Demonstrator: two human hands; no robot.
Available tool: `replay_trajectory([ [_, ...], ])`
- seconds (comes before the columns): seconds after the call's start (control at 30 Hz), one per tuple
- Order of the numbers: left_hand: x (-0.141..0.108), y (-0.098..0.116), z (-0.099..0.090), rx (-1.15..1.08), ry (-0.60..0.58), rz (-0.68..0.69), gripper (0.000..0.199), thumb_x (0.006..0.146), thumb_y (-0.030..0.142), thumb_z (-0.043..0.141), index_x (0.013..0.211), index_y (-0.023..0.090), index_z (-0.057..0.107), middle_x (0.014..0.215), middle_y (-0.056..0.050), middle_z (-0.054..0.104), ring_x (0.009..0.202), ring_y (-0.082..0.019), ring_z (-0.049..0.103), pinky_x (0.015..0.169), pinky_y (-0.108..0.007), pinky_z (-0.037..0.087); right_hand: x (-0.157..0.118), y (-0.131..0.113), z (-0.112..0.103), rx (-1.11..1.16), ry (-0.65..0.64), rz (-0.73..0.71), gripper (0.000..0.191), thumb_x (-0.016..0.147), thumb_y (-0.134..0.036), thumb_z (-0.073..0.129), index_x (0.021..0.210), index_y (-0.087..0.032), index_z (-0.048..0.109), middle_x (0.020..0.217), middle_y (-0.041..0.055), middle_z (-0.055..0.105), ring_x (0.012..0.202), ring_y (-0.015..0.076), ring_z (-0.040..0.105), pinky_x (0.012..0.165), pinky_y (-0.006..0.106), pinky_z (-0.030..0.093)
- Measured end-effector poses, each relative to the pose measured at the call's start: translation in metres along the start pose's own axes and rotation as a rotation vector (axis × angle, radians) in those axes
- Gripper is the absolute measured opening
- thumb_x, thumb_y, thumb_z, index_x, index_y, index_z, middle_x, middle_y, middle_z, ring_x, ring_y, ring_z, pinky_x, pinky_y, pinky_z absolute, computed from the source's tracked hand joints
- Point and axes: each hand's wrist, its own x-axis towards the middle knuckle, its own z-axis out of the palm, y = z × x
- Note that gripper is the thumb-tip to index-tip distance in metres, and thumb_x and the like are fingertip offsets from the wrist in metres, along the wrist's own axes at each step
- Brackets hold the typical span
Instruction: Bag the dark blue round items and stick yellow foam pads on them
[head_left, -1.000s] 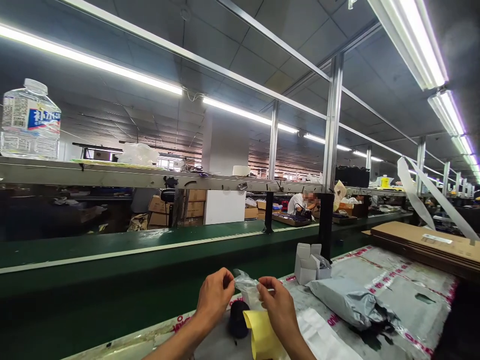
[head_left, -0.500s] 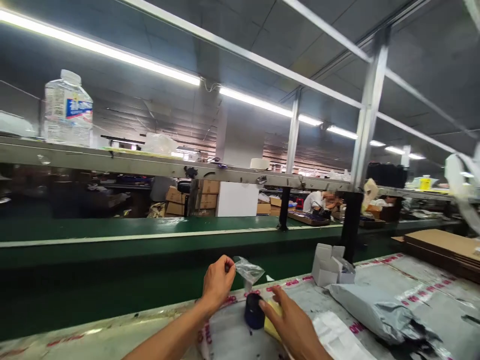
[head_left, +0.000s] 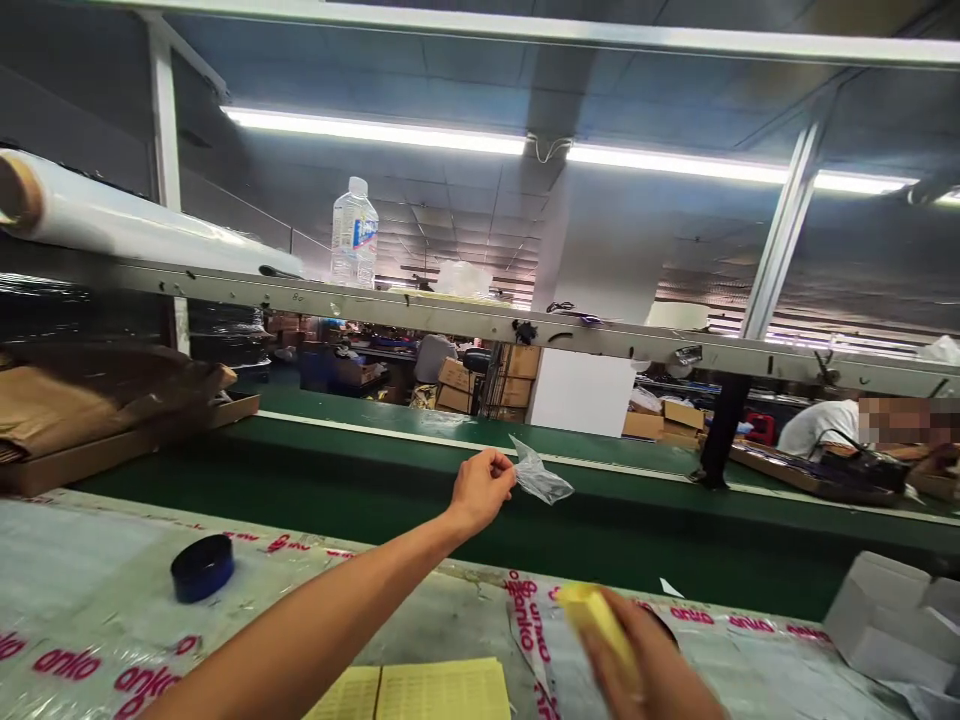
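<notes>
While left fingers still pinch clear plastic, right fingers now clutch yellow paper.

Single camera, worn on person's head, looks from behind and above desk. Faces forward and down across green surface, taking in strip lights high up and desk along bottom. Left hand close, just below frame center; right hand closer, low at bottom edge. Shelf crosses mid-frame farther off; another person beyond, at right.
</notes>
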Motion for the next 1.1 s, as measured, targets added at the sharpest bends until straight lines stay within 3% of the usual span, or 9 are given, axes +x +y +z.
replay_trajectory([
  [0.1,-0.005,0.001,-0.006,-0.023,0.017,-0.010,0.008,0.099,0.010,0.068,0.093,0.010,0.064,0.077,0.001,0.065,0.061,-0.014,0.065,0.058,-0.023,0.055,0.002,-0.064,0.082,-0.040,-0.062,-0.331,0.044,0.099,-0.039,0.052,0.141,-0.026,0.060,0.137,0.0121,0.065,0.123,0.0348,0.064,0.102,0.051,0.056],
  [0.17,-0.009,0.000,-0.013,-0.031,0.018,-0.010,0.007,0.099,0.009,0.068,0.093,0.010,0.064,0.077,0.001,0.066,0.061,-0.014,0.065,0.056,-0.022,0.054,-0.002,-0.096,0.128,-0.045,-0.180,-0.438,0.060,0.085,-0.050,0.073,0.139,-0.026,0.063,0.135,0.0129,0.067,0.117,0.0411,0.066,0.098,0.058,0.058],
  [0.3,-0.017,-0.010,-0.035,-0.025,0.028,-0.002,0.008,0.097,0.007,0.069,0.091,0.010,0.064,0.076,0.002,0.066,0.060,-0.014,0.065,0.056,-0.021,0.053,-0.016,-0.120,0.164,0.008,-0.139,-0.383,0.065,0.076,-0.061,0.079,0.133,-0.031,0.068,0.138,0.0074,0.065,0.125,0.0406,0.062,0.105,0.060,0.052],
  [0.5,-0.021,-0.027,-0.047,-0.005,0.037,-0.029,0.009,0.096,0.005,0.069,0.091,0.011,0.065,0.075,0.002,0.065,0.061,-0.014,0.065,0.057,-0.022,0.053,-0.010,-0.111,0.150,-0.112,-0.161,-0.362,0.064,0.083,-0.034,0.067,0.143,-0.015,0.058,0.149,0.0107,0.055,0.134,0.0348,0.056,0.107,0.047,0.054],
  [0.67,-0.028,-0.027,-0.036,0.018,-0.033,0.010,0.009,0.093,0.005,0.070,0.087,0.012,0.066,0.073,0.002,0.065,0.065,-0.015,0.065,0.060,-0.024,0.053,-0.002,-0.092,0.135,-0.026,0.028,-0.325,0.044,0.101,-0.044,0.048,0.136,-0.019,0.057,0.140,0.0118,0.063,0.131,0.0319,0.058,0.105,0.046,0.053],
  [0.8,-0.034,-0.023,-0.020,0.034,-0.102,0.053,0.012,0.087,0.003,0.071,0.081,0.012,0.067,0.074,0.001,0.065,0.065,-0.015,0.062,0.059,-0.023,0.048,0.017,-0.075,0.076,0.120,0.178,-0.091,0.045,0.102,-0.060,0.041,0.124,-0.024,0.059,0.129,0.0093,0.066,0.114,0.0287,0.065,0.094,0.041,0.055],
  [0.93,-0.037,-0.018,0.003,0.039,-0.149,0.089,0.012,0.085,0.003,0.069,0.080,0.014,0.069,0.073,0.001,0.066,0.066,-0.016,0.062,0.058,-0.022,0.044,0.047,-0.062,0.008,0.039,0.180,0.236,0.058,0.091,-0.069,0.045,0.124,-0.023,0.058,0.117,0.0101,0.065,0.093,0.0284,0.067,0.075,0.039,0.054],
  [1.03,-0.040,-0.012,0.020,0.057,-0.189,0.124,0.014,0.083,0.002,0.067,0.080,0.015,0.070,0.072,0.002,0.068,0.066,-0.015,0.062,0.057,-0.022,0.041,0.061,-0.053,-0.015,-0.017,0.129,0.280,0.061,0.084,-0.063,0.048,0.128,-0.022,0.058,0.122,0.0099,0.065,0.093,0.0274,0.067,0.075,0.039,0.051],
  [1.1,-0.042,-0.009,0.029,0.078,-0.219,0.146,0.014,0.082,0.002,0.067,0.079,0.016,0.069,0.072,0.003,0.068,0.067,-0.015,0.063,0.058,-0.022,0.041,0.066,-0.047,-0.018,-0.015,0.096,0.261,0.048,0.082,-0.057,0.047,0.112,-0.023,0.066,0.113,0.0072,0.070,0.090,0.0270,0.067,0.077,0.039,0.049],
])
